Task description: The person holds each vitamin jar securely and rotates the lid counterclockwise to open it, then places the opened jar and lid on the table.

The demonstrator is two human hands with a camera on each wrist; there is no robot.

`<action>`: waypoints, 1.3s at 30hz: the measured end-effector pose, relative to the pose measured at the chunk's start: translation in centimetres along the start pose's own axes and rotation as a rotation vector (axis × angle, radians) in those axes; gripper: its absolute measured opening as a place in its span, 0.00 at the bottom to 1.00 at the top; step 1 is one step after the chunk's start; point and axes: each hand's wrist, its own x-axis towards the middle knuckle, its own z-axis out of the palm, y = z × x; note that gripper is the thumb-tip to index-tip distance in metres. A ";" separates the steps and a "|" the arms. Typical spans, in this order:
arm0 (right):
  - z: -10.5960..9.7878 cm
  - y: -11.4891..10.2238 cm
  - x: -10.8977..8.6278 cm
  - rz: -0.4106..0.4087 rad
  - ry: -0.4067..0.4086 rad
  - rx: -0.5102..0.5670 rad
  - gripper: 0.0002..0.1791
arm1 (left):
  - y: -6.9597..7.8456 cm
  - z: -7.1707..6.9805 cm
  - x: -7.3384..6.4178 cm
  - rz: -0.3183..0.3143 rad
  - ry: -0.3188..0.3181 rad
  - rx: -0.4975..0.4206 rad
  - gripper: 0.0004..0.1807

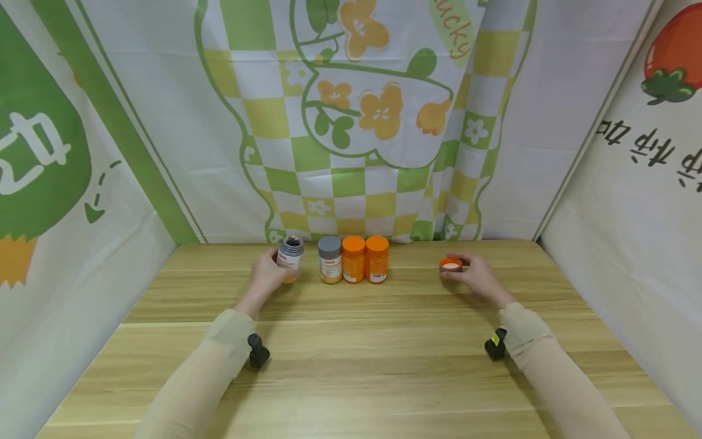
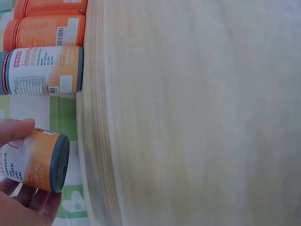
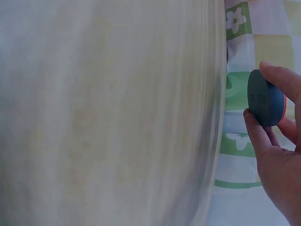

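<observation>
My left hand (image 1: pixel 267 272) grips an uncapped supplement bottle (image 1: pixel 289 259) at the left of the row; its dark mouth faces up. In the left wrist view the thumb and fingers wrap that bottle (image 2: pixel 40 160), whose grey base shows clear of the table. Far to the right, my right hand (image 1: pixel 476 277) pinches a bottle cap (image 1: pixel 451 266) with its pale inside turned upward. The right wrist view shows the cap's (image 3: pixel 263 99) dark grey top side, with thumb and fingers on its rim.
Beside the held bottle stand a grey-capped bottle (image 1: pixel 331 261) and two orange bottles (image 1: pixel 353 261), close together at the back of the wooden table (image 1: pixel 351 353). A checkered, flowered curtain (image 1: pixel 362 183) hangs behind them. Printed cloth walls (image 1: pixel 625 244) rise at both sides.
</observation>
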 end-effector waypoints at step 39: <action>-0.4 1.3 1.7 -0.023 0.015 -0.132 0.33 | -1.5 -1.0 1.9 0.004 0.040 0.047 0.31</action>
